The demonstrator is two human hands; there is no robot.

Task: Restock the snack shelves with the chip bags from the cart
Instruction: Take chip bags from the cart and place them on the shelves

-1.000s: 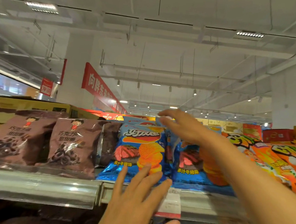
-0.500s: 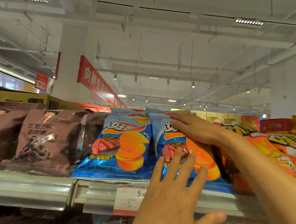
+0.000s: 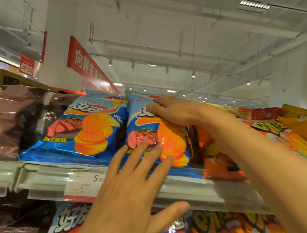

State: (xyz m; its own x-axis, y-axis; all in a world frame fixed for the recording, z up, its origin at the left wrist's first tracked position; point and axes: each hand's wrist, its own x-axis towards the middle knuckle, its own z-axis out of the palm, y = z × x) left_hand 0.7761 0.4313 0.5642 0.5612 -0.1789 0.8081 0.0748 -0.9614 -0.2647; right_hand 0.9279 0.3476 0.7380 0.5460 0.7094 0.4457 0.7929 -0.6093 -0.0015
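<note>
A worker's right hand point(image 3: 173, 111) lies flat across the top of an upright blue chip bag point(image 3: 158, 135) on the upper shelf point(image 3: 216, 193), while the left hand point(image 3: 132, 195), fingers spread, presses its lower front from below.

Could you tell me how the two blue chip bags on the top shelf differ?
The right bag has both hands on it, the right hand at its top and the left hand on its lower front; the left bag is untouched. The right bag stands more upright. Both share the same print.
</note>
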